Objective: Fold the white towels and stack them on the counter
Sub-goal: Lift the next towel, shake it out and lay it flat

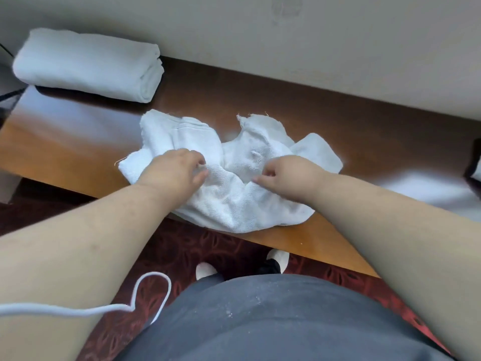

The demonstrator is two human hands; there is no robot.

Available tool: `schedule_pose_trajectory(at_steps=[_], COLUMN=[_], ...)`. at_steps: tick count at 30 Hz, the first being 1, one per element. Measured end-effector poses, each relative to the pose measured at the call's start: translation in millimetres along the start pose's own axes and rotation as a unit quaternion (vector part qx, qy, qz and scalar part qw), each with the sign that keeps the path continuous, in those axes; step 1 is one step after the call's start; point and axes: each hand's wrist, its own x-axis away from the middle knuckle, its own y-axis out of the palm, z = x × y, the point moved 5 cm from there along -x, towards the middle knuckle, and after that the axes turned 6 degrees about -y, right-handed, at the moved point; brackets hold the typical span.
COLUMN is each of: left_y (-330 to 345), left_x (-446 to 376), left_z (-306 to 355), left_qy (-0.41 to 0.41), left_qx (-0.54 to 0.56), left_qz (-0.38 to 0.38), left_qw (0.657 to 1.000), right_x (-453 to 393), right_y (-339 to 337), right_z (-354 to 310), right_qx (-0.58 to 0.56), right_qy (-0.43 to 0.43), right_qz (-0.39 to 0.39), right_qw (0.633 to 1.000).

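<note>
Wooden counter (78, 131), glossy, beneath and beyond both sets of fingers. Folded white towels (88, 65), stacked at far left corner, well apart from fingers. Crumpled white towel (234, 199) at near edge, directly under fingers, one fold overhanging. Left hand (174, 170) on towel, fingers (201, 166) curled, pinching cloth. Right hand (289, 173) just beside, fingers (268, 173) curled, pinching a ridge of towel.
</note>
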Motion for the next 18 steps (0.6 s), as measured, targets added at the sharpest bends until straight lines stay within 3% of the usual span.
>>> schedule_pose_trajectory(at_steps=[2,3,4,7,9,15,18], left_y=[-4.1,-4.1,-3.3,1.3,4.5,3.9,7.3], left_x=[-12.0,-19.0,-27.0,-54.5,-67.1,-79.7,-93.7], left_z=[-12.0,-16.7,-20.6,-26.9,-24.5,24.6,58.1], left_qy=[-0.002,0.005,0.013,0.037,0.076,0.246,0.226], left_qx=[-0.017,-0.036,-0.056,-0.092,-0.107,-0.071,0.014], left_qz=[0.029,0.028,0.020,-0.030,-0.056,-0.054,-0.083], left_qw=[0.999,0.999,0.998,0.995,0.990,0.965,0.971], right_x=[-6.8,-9.3,-12.6,-14.1,-5.5,27.8,51.4], right_y=[-30.9,-39.1,-40.4,-23.3,-6.7,33.9,44.0], right_z=[9.7,17.2,26.5,54.3,65.5,64.0,65.1], right_qx=[-0.070,-0.078,-0.071,-0.041,-0.090,-0.107,-0.148], right_qy=[0.048,0.074,0.106,0.234,0.293,0.425,0.460], right_qz=[0.176,0.217,0.218,0.127,0.118,0.187,0.326], right_qw=[0.981,0.970,0.967,0.963,0.945,0.879,0.812])
